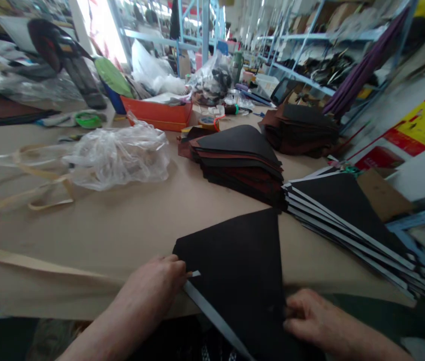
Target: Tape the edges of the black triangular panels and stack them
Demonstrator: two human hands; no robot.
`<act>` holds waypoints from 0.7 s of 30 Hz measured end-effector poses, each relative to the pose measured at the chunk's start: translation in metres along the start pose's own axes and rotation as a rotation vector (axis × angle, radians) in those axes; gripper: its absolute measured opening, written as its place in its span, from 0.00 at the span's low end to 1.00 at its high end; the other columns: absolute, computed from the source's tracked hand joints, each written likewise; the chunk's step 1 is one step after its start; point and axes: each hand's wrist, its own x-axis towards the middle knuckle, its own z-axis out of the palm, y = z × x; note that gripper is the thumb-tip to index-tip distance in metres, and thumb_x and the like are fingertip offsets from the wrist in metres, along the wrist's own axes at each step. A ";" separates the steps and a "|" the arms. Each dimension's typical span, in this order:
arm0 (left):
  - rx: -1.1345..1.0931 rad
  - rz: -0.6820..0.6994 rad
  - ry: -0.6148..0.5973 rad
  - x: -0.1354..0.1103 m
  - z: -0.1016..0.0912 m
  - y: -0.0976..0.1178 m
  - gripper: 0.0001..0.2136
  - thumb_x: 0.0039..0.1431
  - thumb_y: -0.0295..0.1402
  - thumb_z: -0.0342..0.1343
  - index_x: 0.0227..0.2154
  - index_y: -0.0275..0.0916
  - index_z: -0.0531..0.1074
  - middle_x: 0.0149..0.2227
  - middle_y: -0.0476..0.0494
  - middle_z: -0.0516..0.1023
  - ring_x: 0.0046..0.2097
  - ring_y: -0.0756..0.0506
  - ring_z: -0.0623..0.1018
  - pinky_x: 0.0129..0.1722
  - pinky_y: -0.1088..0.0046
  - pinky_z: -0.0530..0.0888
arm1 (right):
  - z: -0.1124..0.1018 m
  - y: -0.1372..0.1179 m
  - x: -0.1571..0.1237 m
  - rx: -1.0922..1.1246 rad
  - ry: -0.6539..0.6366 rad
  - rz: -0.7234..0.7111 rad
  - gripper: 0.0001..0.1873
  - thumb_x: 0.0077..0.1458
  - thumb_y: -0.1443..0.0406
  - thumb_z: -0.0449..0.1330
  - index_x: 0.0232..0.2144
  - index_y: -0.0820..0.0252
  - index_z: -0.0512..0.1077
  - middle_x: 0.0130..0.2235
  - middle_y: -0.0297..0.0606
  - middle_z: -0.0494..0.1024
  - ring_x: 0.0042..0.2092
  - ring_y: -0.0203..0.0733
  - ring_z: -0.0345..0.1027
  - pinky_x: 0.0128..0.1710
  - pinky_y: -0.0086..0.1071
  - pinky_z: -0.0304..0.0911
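Note:
A black fabric panel [238, 260], tapering in shape, hangs partly over the table's front edge. My left hand [167, 276] is closed on its left side, where a white strip [212, 313] runs down along the edge. At the panel's right edge my right hand [306, 316] pinches the fabric between thumb and fingers. A stack of black panels with white strips [340, 210] lies to the right. Behind the held panel sits a pile of black and brown panels [238, 155].
Crumpled clear plastic [122, 153] and a tan strap [50, 175] lie on the left of the table [130, 225]. An orange box [160, 113] stands farther back. Another dark stack [298, 128] is at the back right, near blue shelving [306, 35].

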 end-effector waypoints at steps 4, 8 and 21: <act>0.003 -0.033 -0.064 0.008 -0.002 0.000 0.15 0.59 0.35 0.41 0.26 0.38 0.71 0.31 0.39 0.76 0.32 0.43 0.73 0.32 0.67 0.62 | 0.032 0.013 0.003 0.163 -0.024 0.014 0.08 0.43 0.67 0.54 0.18 0.62 0.60 0.20 0.27 0.55 0.23 0.27 0.48 0.20 0.24 0.41; -0.090 -0.074 -0.119 0.014 -0.006 -0.003 0.15 0.58 0.40 0.42 0.24 0.38 0.69 0.25 0.43 0.73 0.26 0.47 0.71 0.27 0.70 0.58 | 0.010 0.017 -0.003 -0.004 0.052 0.028 0.11 0.44 0.64 0.58 0.17 0.62 0.61 0.20 0.27 0.57 0.23 0.28 0.50 0.19 0.24 0.41; -0.278 0.035 0.044 0.018 -0.005 0.038 0.10 0.57 0.36 0.48 0.24 0.38 0.67 0.27 0.48 0.70 0.30 0.49 0.68 0.31 0.71 0.62 | -0.057 -0.028 0.045 -0.481 0.591 -0.346 0.18 0.55 0.62 0.56 0.48 0.56 0.73 0.47 0.41 0.77 0.45 0.46 0.72 0.45 0.36 0.64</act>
